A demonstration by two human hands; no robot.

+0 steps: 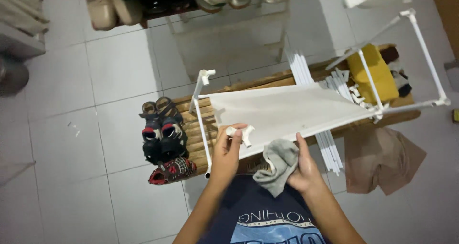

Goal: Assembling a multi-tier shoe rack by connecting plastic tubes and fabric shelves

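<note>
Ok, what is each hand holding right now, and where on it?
The left hand grips a white plastic connector at the rack frame's near corner. The right hand clutches a grey cloth by its upper edge.

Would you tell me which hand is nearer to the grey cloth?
Right. The right hand grips the grey cloth; the left hand is apart to its left, holding a white connector.
</note>
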